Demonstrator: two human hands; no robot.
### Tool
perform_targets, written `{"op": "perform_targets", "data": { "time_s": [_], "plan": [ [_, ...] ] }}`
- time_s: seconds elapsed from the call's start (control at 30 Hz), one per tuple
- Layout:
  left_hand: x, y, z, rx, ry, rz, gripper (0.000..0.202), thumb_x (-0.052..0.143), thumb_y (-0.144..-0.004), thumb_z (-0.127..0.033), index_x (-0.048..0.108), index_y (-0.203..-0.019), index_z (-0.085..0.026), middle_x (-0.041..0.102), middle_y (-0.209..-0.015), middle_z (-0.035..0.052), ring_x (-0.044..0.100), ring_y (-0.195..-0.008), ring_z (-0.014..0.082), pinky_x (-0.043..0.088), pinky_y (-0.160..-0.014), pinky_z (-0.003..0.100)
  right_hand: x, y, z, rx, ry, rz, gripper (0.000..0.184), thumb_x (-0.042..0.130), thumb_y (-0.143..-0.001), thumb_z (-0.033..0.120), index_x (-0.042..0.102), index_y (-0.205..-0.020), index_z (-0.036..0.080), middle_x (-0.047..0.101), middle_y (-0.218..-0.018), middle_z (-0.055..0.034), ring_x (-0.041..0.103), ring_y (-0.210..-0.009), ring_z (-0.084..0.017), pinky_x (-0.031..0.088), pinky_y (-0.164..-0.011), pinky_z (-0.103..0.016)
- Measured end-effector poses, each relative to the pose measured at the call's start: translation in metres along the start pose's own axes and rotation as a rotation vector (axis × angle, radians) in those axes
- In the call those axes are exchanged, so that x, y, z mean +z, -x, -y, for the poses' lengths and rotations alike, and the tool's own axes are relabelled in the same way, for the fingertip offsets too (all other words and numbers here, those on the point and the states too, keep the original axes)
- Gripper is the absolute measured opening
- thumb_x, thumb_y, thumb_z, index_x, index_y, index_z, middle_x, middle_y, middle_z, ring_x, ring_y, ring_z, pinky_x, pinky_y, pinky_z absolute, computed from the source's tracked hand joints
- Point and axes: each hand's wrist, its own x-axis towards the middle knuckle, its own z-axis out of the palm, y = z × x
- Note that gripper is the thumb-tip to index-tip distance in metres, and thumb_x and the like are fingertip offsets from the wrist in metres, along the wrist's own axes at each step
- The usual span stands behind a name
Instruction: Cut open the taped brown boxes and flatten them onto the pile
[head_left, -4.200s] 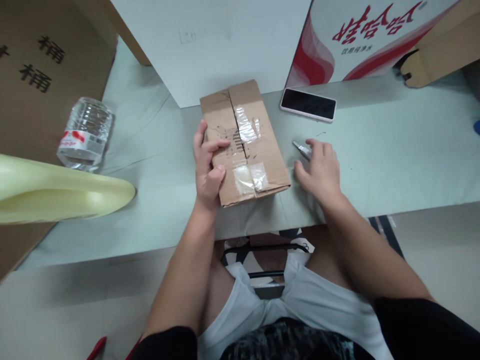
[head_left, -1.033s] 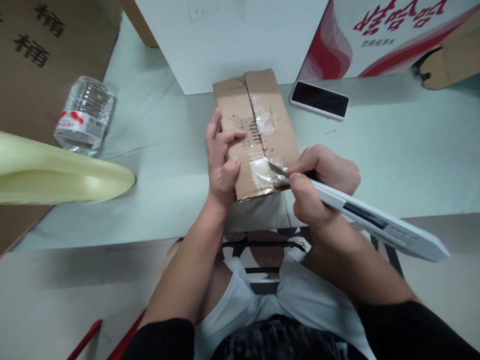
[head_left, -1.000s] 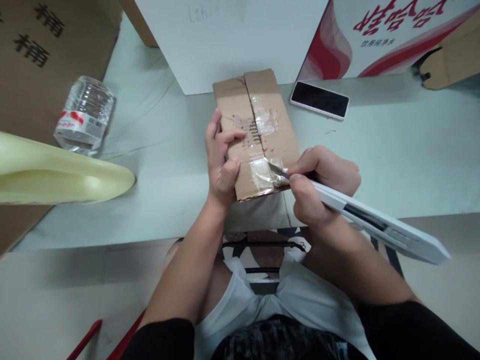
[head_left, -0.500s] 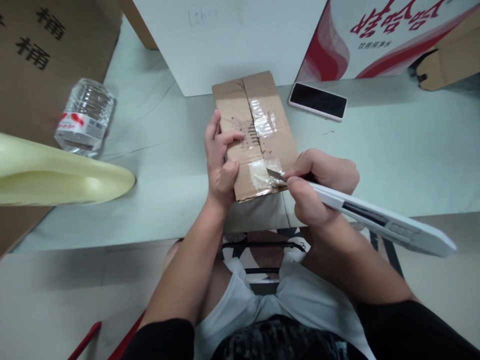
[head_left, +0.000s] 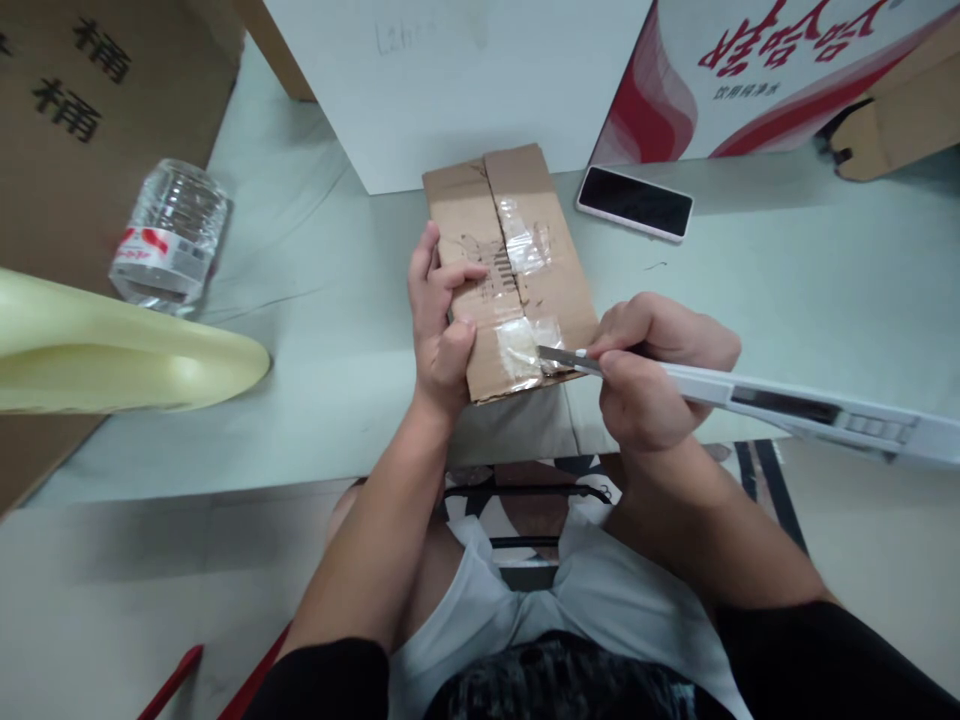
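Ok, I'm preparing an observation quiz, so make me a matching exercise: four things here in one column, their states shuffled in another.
1. Utility knife
2. Cardboard box
3. Phone
4. Plastic bottle

A. Black on top with a pale edge
B. Clear, with a red-and-white label
C. Held in the right hand
D. Gripped at one side by the left hand

Pairs: 1-C, 2-D, 3-A, 4-B

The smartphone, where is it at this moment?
In the head view, the smartphone lies right of the taped box, near the red-and-white panel.
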Motion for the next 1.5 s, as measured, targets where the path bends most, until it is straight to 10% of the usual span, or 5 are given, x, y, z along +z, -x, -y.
{"op": "perform_targets", "data": {
  "time_s": [0.73,0.93,1.1,1.5],
  "plan": [
    [-0.006,0.004,0.019,-0.012,-0.002,-0.023,0.054,0.057,-0.09,-0.077,0.067,-0.118,-0.032,0.038,-0.172,-0.0045,0.018,-0.167,0.0439,0.025,-0.136,0.066,-0.007,-0.011,-0.001,0.008,-0.207,0.018,0.014,0.052,-0.074,0.019,0.05,-0.06,0.021,0.049,-0.055,0.0034,0.039,-0.048,-0.011,0.033,-0.047,-0.026],
    [-0.013,0.006,-0.021,-0.09,-0.183,-0.07,0.051,0.058,-0.093,-0.071,0.066,-0.13,-0.037,0.041,-0.168,-0.0052,0.015,-0.168,0.0417,0.017,-0.138,0.065,-0.015,-0.021,0.008,0.028,-0.212,0.156,0.016,0.053,-0.081,0.017,0.053,-0.065,0.02,0.05,-0.058,0.0049,0.041,-0.053,-0.008,0.036,-0.054,-0.024],
    [-0.019,0.008,-0.07,-0.051,-0.264,0.273,0.088,0.072,-0.078,-0.079,0.048,-0.154,-0.041,0.022,-0.178,-0.0056,0.009,-0.169,0.044,0.014,-0.138,0.068,-0.016,-0.024,0.007,0.112,-0.278,0.258,0.013,0.056,-0.083,0.021,0.056,-0.071,0.02,0.055,-0.063,0.004,0.044,-0.056,-0.008,0.038,-0.058,-0.025],
    [-0.018,0.015,-0.07,-0.001,-0.32,0.231,0.1,0.086,-0.071,-0.071,0.048,-0.158,-0.041,0.033,-0.172,0.0045,0.026,-0.164,0.042,0.025,-0.137,0.06,-0.018,-0.022,0.007,0.312,-0.512,0.265,0.019,0.056,-0.083,0.023,0.049,-0.065,0.021,0.046,-0.059,0.0031,0.044,-0.059,-0.011,0.039,-0.057,-0.027]
  ]
}}
